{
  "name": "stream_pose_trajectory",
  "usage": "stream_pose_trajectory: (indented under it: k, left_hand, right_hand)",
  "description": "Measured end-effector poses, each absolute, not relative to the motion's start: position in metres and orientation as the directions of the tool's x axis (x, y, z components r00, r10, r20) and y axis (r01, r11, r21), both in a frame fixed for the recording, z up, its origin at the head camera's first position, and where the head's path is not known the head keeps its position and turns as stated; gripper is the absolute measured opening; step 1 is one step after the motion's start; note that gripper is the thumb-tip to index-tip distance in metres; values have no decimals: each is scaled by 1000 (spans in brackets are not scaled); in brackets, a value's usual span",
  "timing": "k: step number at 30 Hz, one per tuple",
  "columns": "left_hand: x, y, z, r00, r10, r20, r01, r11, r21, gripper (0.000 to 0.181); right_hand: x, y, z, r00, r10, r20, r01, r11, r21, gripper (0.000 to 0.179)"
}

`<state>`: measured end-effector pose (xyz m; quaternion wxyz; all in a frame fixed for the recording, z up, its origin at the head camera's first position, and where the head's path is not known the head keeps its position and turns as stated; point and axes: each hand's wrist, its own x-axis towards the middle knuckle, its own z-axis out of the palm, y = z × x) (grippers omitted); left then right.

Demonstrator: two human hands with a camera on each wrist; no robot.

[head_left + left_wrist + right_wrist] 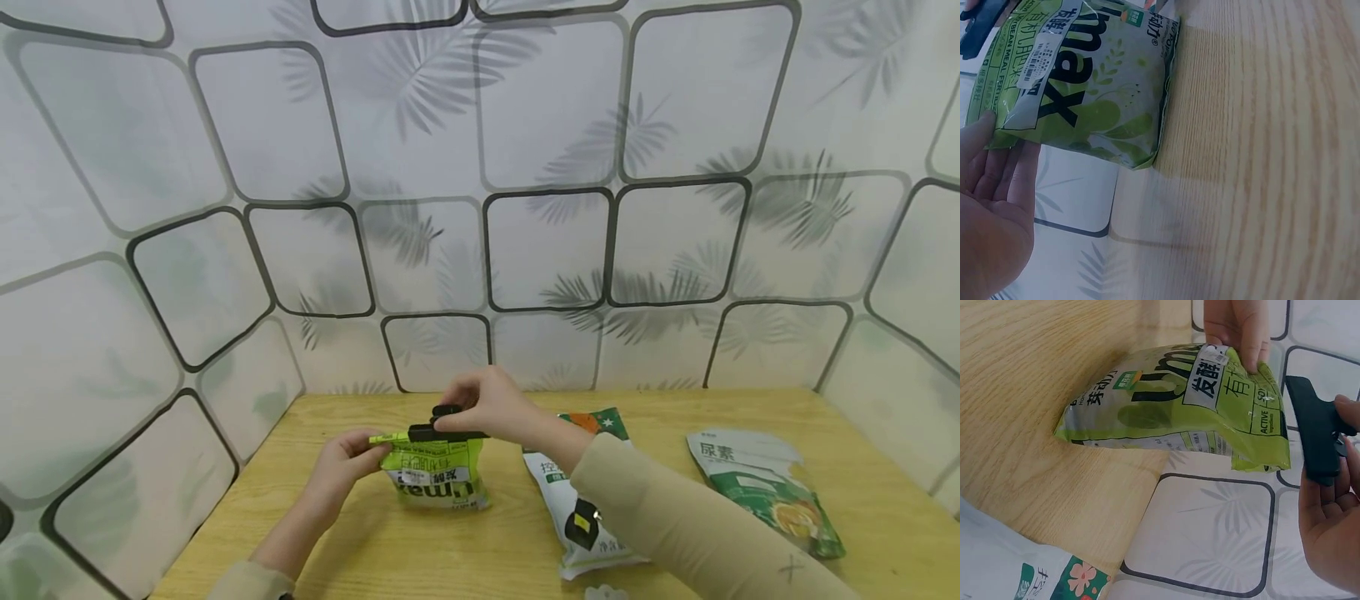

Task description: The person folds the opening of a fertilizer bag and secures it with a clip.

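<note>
A green bag of fertilizer with black lettering stands on the wooden table. My left hand pinches the left corner of its top edge between thumb and fingers, as the left wrist view also shows. In my right hand is a black bag clip, pinched by its handle. The clip's long bar lies along the bag's top edge in the head view; in the right wrist view a narrow gap shows between the bar and the bag's edge.
Right of the green bag lies a white and green bag, partly behind my right forearm. A grey and green pouch lies farther right. A small white scalloped piece shows at the front. Patterned cloth surrounds the table at the back and sides.
</note>
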<state>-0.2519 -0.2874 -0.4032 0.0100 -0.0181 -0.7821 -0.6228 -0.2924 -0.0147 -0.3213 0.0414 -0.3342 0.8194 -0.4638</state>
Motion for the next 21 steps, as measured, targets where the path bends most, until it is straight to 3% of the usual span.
stream_pose_trajectory:
  k: [13, 21]
  left_hand:
    - [-251, -288, -403, -999, 21, 44, 48, 231, 972, 20]
    - [-252, -288, -404, -999, 20, 38, 41, 221, 974, 20]
  right_hand:
    - [-292, -16, -320, -723, -599, 344, -603, 305, -737, 17]
    - [-285, -19, -319, -698, -601, 389, -682, 395, -615, 16]
